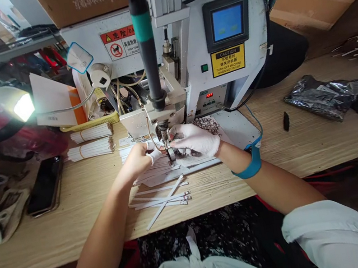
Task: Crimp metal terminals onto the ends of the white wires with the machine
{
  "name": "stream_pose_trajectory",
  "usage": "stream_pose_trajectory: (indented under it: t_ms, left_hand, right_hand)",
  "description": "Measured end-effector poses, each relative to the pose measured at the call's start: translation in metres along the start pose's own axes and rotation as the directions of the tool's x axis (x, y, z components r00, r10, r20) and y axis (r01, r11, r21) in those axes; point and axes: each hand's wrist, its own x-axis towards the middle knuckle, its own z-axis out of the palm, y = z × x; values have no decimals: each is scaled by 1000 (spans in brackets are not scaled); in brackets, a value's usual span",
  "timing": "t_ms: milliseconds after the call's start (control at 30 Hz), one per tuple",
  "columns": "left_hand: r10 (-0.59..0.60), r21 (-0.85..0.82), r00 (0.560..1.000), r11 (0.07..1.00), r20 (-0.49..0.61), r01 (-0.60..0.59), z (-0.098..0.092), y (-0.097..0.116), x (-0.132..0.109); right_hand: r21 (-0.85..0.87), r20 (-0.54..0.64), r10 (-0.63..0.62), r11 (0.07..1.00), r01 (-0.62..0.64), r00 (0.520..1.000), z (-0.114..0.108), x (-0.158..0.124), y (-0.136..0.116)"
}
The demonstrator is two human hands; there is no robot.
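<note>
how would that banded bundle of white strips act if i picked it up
The banded bundle of white strips would probably lift as one light, fairly stiff piece, since its strips lie straight. Held by one thin band, strips might slide out.

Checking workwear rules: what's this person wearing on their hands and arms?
The right hand wears a white glove and a blue wrist strap with thin cord. The left hand is bare but for a white fingertip cover. White sleeves stop near the elbows.
</note>
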Motion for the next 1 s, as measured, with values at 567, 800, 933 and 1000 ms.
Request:
stream_pose_trajectory:
  t_ms: [567, 800, 933, 1000]
  left_hand:
    - [9, 742, 896, 557, 444, -373, 37, 18, -61]
    - [115, 759, 991, 640, 64, -123, 3, 2, -26]
    - [204, 696, 972, 682, 117, -227, 3, -9, -14]
    - [242, 664, 962, 699, 130, -266, 4, -11, -12]
  right_hand:
    - [-819, 126, -114, 548, 168, 985, -48, -3, -7]
    - [-813, -22, -117, 581, 51, 993, -30, -1, 4]
    - [-774, 1, -154, 625, 99, 988, -20, 0, 10]
    - [-747, 6, -175, 653, 121, 984, -17, 1, 11]
